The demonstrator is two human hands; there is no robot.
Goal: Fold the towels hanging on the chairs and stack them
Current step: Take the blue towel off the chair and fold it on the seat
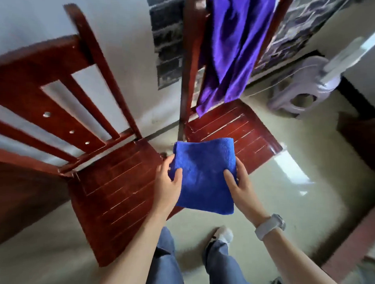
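A folded blue towel (pixel 203 174) is held in the air between two red-brown wooden chairs. My left hand (pixel 169 183) grips its left edge, thumb on top. My right hand (pixel 240 186) grips its right edge, thumb on top as well, and a pale watch sits on that wrist. A purple towel (pixel 232 47) hangs unfolded over the backrest of the right chair (pixel 252 133), its lower end reaching the seat. The left chair (pixel 108 185) has a bare slatted seat and nothing on its backrest.
A pale lilac plastic stool (pixel 299 92) lies on the shiny floor at the right, by a white object. A dark wooden furniture edge (pixel 361 137) stands at the far right. My legs and a shoe show below the towel.
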